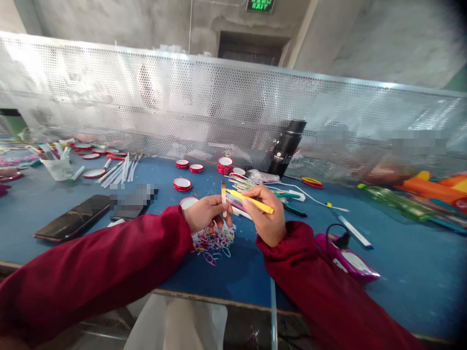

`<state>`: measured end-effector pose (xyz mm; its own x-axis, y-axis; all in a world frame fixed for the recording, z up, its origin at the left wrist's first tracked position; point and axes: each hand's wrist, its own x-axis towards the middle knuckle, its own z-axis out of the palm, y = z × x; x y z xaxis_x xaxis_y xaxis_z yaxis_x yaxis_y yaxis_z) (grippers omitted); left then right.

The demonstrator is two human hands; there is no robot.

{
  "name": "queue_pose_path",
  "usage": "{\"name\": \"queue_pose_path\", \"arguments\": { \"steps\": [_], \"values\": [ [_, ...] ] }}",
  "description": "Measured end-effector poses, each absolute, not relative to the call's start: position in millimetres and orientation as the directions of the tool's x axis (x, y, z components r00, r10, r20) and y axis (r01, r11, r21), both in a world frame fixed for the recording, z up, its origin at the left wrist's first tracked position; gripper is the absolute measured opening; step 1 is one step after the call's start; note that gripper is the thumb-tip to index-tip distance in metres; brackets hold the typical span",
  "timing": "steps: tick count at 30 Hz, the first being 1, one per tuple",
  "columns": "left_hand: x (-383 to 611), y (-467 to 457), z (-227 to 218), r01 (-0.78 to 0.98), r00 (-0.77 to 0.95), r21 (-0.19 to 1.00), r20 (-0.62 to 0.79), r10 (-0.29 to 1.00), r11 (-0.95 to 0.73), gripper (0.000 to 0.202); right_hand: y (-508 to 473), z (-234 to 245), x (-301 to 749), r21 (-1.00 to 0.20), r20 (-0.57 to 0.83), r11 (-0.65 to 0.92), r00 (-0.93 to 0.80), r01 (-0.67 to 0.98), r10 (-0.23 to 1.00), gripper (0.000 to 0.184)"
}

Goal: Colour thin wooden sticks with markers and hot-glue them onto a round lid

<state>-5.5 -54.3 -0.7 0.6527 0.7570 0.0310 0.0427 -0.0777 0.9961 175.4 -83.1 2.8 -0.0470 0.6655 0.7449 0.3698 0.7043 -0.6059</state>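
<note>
My left hand [206, 212] is closed around a short upright pen-like stick [224, 194] with an orange and white tip. My right hand [265, 216] grips a yellow pen [251, 201], held almost level, its left end close to the stick. Both hands hover over the blue table [73, 199]. Right under my left hand lies a heap of small coloured rubber bands [215, 241]. More pens [241, 183] lie in a loose pile just behind my hands. Dark red sleeves cover both arms.
Red and white round lids [182, 184] are scattered behind the hands. A black flask [286, 146] stands by the perforated metal screen [182, 107]. Two dark phones [71, 218] lie at left. A purple power bank [348, 260] with cable sits at right. Scissors [312, 182] lie further back.
</note>
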Motion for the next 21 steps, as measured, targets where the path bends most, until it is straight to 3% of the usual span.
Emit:
{"name": "queue_pose_path", "arguments": {
  "steps": [21],
  "values": [
    [-4.6, -52.4, -0.5, 0.085, 0.644, 0.986, 0.056, 0.763, -0.144, 0.024, -84.1, 0.9, 176.7, -0.586, 0.733, 0.703, -0.108, 0.403, 0.672, 0.006]
  ]
}}
